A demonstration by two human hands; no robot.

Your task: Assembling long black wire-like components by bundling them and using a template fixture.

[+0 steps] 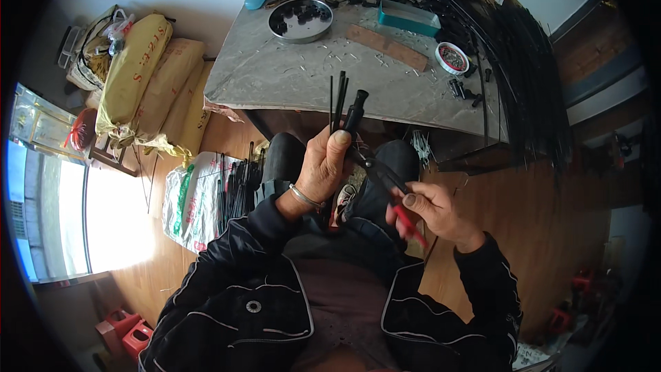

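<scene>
My left hand (321, 165) is closed around several thin black rods (339, 100) and a thicker black tubular piece (356, 111), all sticking up above the thumb. I cannot make out how these parts join inside the grip. A pair of pliers (385, 178) with dark metal jaws and red-covered handles is held in my right hand (437, 213). The pliers' jaws reach to the underside of the black piece, beside my left hand's fingers. What lies between the jaws is too small to tell.
A grey table (248, 76) ahead carries a round metal tray (301, 36) of black parts, a teal box (409, 19), a brown strip (387, 47) and a small white-rimmed dish (452, 59). Long black rods (530, 83) hang off its right side. Sacks (134, 69) stand left.
</scene>
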